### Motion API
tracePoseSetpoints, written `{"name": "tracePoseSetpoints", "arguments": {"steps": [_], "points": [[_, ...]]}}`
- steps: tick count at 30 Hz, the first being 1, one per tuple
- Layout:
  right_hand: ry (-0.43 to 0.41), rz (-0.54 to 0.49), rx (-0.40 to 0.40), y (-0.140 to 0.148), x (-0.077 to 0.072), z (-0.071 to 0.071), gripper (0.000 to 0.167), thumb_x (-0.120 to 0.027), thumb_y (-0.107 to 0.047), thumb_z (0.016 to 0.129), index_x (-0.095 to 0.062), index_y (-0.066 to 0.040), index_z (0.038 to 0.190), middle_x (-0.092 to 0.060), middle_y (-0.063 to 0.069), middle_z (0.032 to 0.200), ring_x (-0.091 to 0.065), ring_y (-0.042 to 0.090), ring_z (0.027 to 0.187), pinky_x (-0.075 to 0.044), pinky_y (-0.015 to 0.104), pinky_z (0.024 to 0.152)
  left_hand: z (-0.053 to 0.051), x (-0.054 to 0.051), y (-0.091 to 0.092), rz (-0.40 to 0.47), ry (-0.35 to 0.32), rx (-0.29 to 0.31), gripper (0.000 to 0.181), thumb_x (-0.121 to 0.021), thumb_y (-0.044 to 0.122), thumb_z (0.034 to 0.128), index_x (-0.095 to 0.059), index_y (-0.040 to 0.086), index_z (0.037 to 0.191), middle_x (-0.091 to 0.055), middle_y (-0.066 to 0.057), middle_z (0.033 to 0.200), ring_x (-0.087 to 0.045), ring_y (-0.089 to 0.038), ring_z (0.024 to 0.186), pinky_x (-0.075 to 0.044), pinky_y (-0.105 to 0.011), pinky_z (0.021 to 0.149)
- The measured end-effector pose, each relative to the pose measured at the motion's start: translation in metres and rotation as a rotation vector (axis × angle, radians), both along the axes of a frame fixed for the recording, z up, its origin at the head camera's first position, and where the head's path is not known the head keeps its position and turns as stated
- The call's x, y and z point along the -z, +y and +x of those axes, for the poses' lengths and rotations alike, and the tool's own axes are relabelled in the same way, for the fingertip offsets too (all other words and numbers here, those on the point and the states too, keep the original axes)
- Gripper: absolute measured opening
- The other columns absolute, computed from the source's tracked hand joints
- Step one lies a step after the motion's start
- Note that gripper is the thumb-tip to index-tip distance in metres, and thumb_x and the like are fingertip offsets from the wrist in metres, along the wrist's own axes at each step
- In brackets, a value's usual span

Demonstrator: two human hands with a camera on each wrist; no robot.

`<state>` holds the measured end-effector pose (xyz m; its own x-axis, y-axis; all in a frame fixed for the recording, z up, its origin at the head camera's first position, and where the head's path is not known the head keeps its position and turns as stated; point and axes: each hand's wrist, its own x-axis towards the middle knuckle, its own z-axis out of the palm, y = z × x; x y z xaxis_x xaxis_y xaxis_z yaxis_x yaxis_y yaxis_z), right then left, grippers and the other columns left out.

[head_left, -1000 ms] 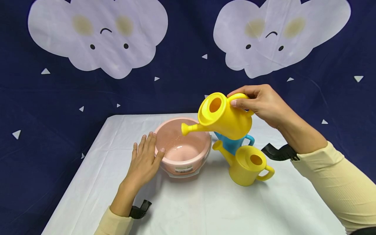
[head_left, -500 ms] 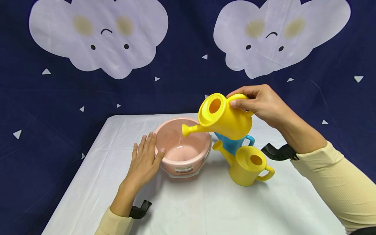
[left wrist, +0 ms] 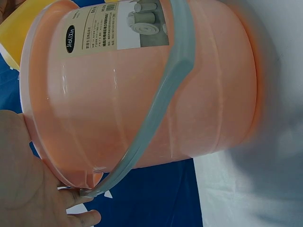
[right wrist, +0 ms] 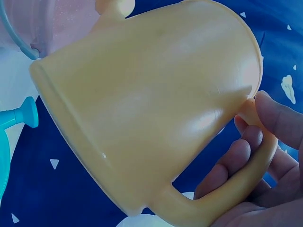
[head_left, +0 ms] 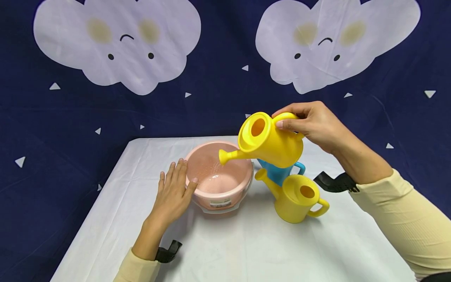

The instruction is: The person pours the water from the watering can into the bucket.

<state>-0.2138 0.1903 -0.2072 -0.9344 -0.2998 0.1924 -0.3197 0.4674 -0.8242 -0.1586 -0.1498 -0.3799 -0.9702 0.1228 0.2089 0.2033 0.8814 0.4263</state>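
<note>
My right hand (head_left: 317, 123) grips the handle of a yellow watering can (head_left: 278, 145), held tilted with its spout over a pink bucket (head_left: 220, 194). Thin streams of water fall from the spout into the bucket. In the right wrist view, my fingers curl round the handle (right wrist: 227, 198) of the can (right wrist: 156, 104). Straight-fingered, my left hand (head_left: 172, 192) rests against the bucket's left rim. The left wrist view has this hand (left wrist: 33, 175) by the rim of the bucket (left wrist: 132, 94), near the end of its grey carrying handle (left wrist: 156, 109).
A second yellow watering can (head_left: 296, 199) stands on the white-covered table (head_left: 264, 250), right of the bucket. Behind it is a blue watering can (head_left: 276, 172), partly hidden by the raised can. A dark blue cloth with clouds (head_left: 119, 43) hangs at the back.
The water from the spout shifts slightly between frames. Both hands, the tilted watering can and the bucket stay almost in place.
</note>
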Motion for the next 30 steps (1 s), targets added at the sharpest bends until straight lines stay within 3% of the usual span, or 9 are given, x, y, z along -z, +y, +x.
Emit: {"name": "tracePoseSetpoints", "arguments": {"steps": [18,30], "points": [[0.002,0.014,-0.004,-0.0005,-0.0019,0.0009,0.033,-0.071,-0.029,0.084,-0.07,-0.008,0.109,-0.071,-0.003,0.093,-0.063,0.018,0.08,-0.055,0.026,0.071,-0.0002,0.001,-0.0004,0.0,0.005,0.002,0.07,-0.023,0.055,0.099,-0.014,0.01,0.152,-0.011,-0.011,0.16,-0.002,-0.032,0.149,0.0,-0.061,0.115],[0.009,0.029,0.011,-0.002,-0.0039,0.002,0.033,-0.071,-0.029,0.084,-0.07,-0.008,0.109,-0.07,-0.002,0.094,-0.063,0.017,0.08,-0.056,0.025,0.072,0.001,0.0005,-0.0007,0.011,0.002,0.0,0.067,-0.03,0.049,0.1001,-0.013,0.01,0.152,-0.009,-0.009,0.161,-0.001,-0.032,0.149,0.002,-0.06,0.116]]}}
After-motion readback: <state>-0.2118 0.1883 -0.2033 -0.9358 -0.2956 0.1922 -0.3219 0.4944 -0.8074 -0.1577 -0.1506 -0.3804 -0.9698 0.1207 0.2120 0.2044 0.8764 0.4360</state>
